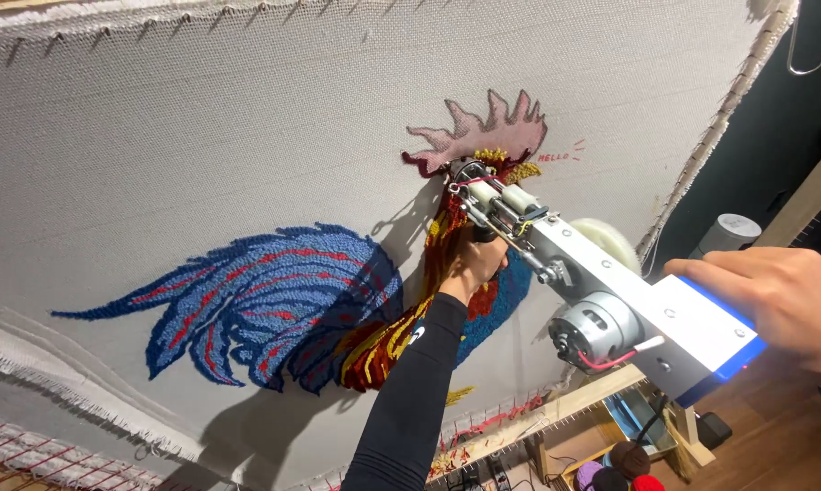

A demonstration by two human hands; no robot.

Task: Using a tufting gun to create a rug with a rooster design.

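Fingers (483,259) grip tufting gun (601,291) against rooster cloth (201,136); yarn balls (615,468) below.

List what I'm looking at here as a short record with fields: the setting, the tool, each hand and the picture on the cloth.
Setting: grey cloth stretched on a wooden frame
Tool: white and blue tufting gun, tip against the cloth
Left hand: grips the gun's front handle, arm in a black sleeve
Right hand: wrapped around the gun's rear end
Design: tufted rooster, blue tail, pink comb
Below: yarn balls in a wooden box
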